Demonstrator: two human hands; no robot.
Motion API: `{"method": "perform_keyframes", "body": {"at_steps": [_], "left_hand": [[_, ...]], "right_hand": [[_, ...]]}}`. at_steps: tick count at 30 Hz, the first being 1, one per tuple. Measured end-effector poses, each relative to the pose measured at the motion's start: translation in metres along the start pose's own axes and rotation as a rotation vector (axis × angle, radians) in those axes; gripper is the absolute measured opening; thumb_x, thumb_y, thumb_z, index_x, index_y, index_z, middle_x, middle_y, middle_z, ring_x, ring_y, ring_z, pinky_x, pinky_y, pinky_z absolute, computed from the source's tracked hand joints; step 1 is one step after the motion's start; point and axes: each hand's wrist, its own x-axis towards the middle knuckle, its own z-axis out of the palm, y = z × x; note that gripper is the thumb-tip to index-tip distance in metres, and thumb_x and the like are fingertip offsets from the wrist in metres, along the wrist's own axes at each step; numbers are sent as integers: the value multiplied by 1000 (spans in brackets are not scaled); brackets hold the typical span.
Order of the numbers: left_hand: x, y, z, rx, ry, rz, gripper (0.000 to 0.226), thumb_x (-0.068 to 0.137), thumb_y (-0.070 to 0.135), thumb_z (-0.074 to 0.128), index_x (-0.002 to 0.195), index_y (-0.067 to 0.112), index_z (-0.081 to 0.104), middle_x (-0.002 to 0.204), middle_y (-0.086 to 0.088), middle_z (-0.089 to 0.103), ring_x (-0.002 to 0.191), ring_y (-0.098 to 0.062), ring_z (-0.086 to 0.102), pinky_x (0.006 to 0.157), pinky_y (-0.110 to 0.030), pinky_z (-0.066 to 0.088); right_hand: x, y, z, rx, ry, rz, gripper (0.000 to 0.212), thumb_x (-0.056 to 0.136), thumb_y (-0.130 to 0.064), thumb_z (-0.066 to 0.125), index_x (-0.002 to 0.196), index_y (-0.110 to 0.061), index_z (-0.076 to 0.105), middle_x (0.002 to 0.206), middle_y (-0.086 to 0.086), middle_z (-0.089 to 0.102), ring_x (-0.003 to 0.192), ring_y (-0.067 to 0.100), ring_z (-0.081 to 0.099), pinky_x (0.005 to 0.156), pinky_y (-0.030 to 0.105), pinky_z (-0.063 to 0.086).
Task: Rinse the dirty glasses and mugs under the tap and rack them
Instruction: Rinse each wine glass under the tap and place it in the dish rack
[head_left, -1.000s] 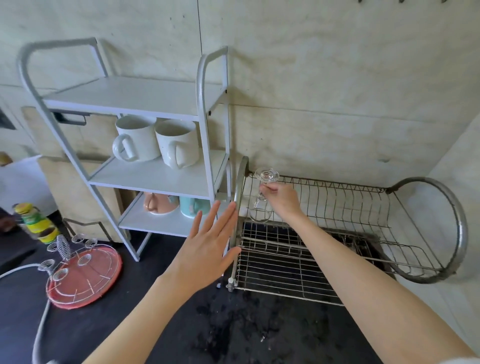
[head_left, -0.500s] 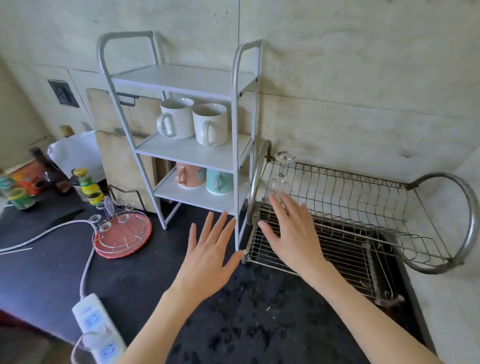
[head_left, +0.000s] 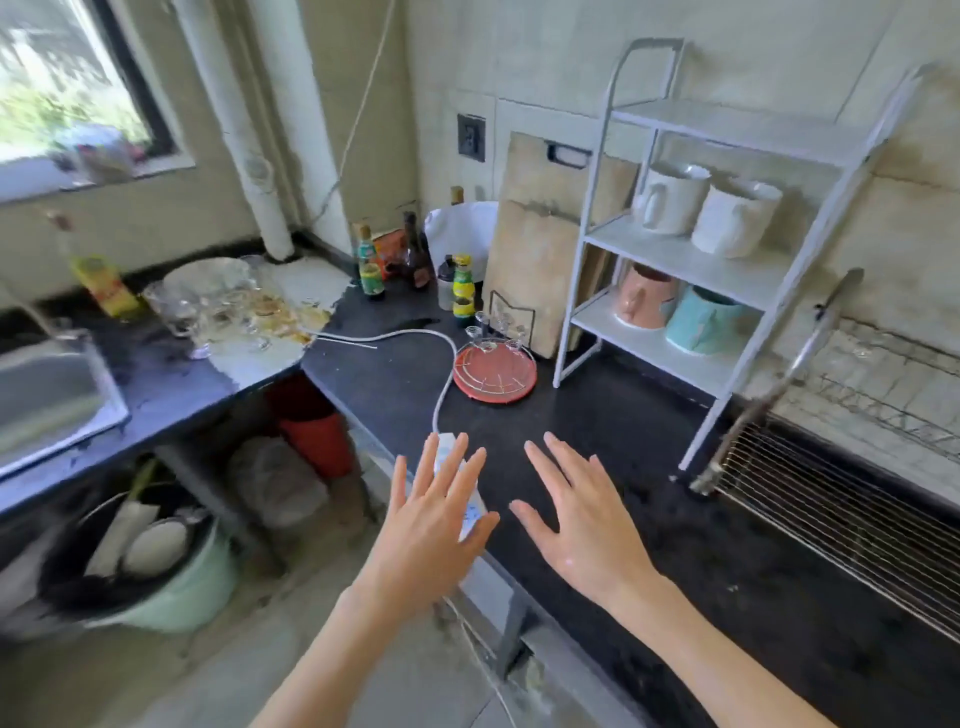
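My left hand (head_left: 434, 525) and my right hand (head_left: 582, 519) hover with spread, straight fingers over the black counter (head_left: 597, 431), both holding nothing. Several dirty glasses (head_left: 218, 306) stand clustered on the counter at the left, beside the steel sink (head_left: 52, 389). The wire dish rack (head_left: 831, 499) lies at the right, partly cut off by the frame edge. Two white mugs (head_left: 706, 208) sit on the middle shelf of a white shelf unit (head_left: 691, 260); a pink mug (head_left: 644, 301) and a teal mug (head_left: 701, 322) sit below.
A red round wire stand (head_left: 493, 371) sits on the counter near a white cable and a power strip (head_left: 467, 499) under my left hand. Bottles (head_left: 462, 286) and cutting boards (head_left: 540, 249) stand at the back. A green bucket (head_left: 156, 571) is on the floor.
My right hand let go of the stemmed glass in the rack and drew back. The view swung left, bringing the sink and dirty glasses into sight.
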Motion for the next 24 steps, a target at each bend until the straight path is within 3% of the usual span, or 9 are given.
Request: {"method": "perform_keyframes", "body": {"at_steps": [2,4,7,11,15,17,19,22,24], "left_hand": [[-34,-29,-7,-42,3,-55,62,93,56,20,135,18,43,141,-6,47,131,-35,38,95,-59,34],[-69,-60,-11,-65,-5,-130,62,89,55,29,138,19,40,145,-5,42,135,-34,31,98,-61,31],[-114,-105,-25,-44,-14,-243,66,88,58,27,140,19,39,147,-5,38,138,-32,21,102,-60,28],[-157,-160,-35,-40,71,-384,82,81,71,2,148,27,16,156,5,5,139,-21,-18,111,-44,-7],[-171,-208,-42,-26,73,-511,79,85,69,3,147,25,24,155,-1,18,141,-26,-6,109,-48,0],[-170,-233,-44,-18,92,-558,77,84,68,8,147,25,23,156,0,16,140,-24,-9,109,-47,-2],[-165,-259,-46,-3,115,-586,86,81,73,-3,147,25,23,156,2,14,140,-22,-13,109,-45,-4],[-149,-305,-48,0,111,-652,100,69,76,-22,148,28,14,157,6,4,138,-19,-20,111,-43,-10],[-136,-329,-51,3,99,-669,95,72,77,-16,149,28,13,157,6,2,138,-18,-22,112,-43,-10]], "right_hand": [[1,-40,16,9,-11,-62,65,88,-53,31,133,-12,51,138,11,51,123,26,53,102,47,38],[3,-80,34,52,-27,-125,64,90,-56,30,129,-11,55,133,12,55,118,27,57,97,50,42],[9,-133,58,114,-68,-202,73,88,-63,24,138,-16,45,144,9,44,133,25,42,110,44,26],[27,-196,77,121,-111,-335,79,80,-64,14,147,-24,27,155,1,23,143,15,20,115,32,4],[65,-241,96,119,-124,-433,79,80,-64,9,148,-26,23,156,0,20,144,15,17,113,29,-1],[91,-261,105,125,-125,-468,70,88,-60,20,148,-25,22,156,0,18,144,14,15,113,27,-2],[119,-278,116,146,-132,-493,60,95,-49,36,148,-25,21,157,0,17,144,12,13,115,27,-2],[167,-301,135,165,-157,-506,60,96,-44,40,149,-25,19,157,-1,15,145,11,10,117,29,0],[194,-310,144,158,-167,-509,60,96,-44,41,149,-24,20,157,0,16,145,12,11,118,31,2]]}}
